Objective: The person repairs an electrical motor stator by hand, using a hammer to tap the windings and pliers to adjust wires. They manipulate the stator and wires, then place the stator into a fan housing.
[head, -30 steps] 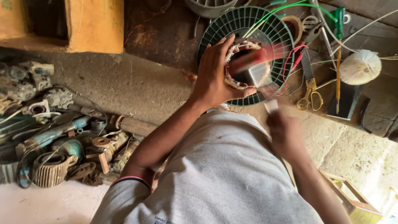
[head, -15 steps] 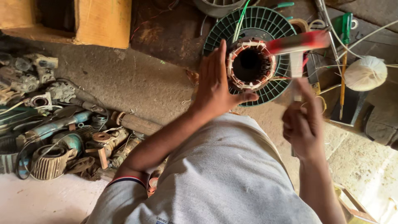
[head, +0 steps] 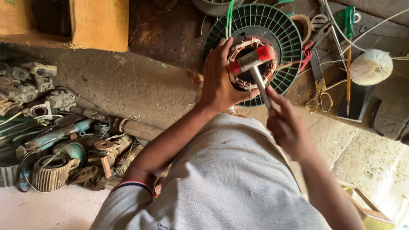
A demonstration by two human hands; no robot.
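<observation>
Between the two hands, over a round green slotted spool (head: 279,32), sits the work: a motor stator (head: 251,64) with copper windings showing around its bore. The left hand (head: 219,81) has its fingers (head: 223,51) wrapped around the stator's outer edge, gripping it and holding it up off the floor. The right hand (head: 289,127) is closed around the metal handle of a small mallet (head: 252,59), whose red-ended head lies right at the top of the windings, just beside the left fingers; whether it touches the coil cannot be told.

As a judgement, the coils look already wound and seated in the stator, so the winding itself seems done, and the shaping or tapping down of the coil ends appears to be under way. No lacing or tying of the windings can be seen.

Beyond the right hand's fingers lie yellow-handled scissors (head: 319,100), a green-handled screwdriver (head: 349,25) and a ball of white twine (head: 370,66). Well off past the left arm, a heap of old motor parts (head: 55,145) rests on the floor, with a yellow wooden box (head: 100,23) above it.
</observation>
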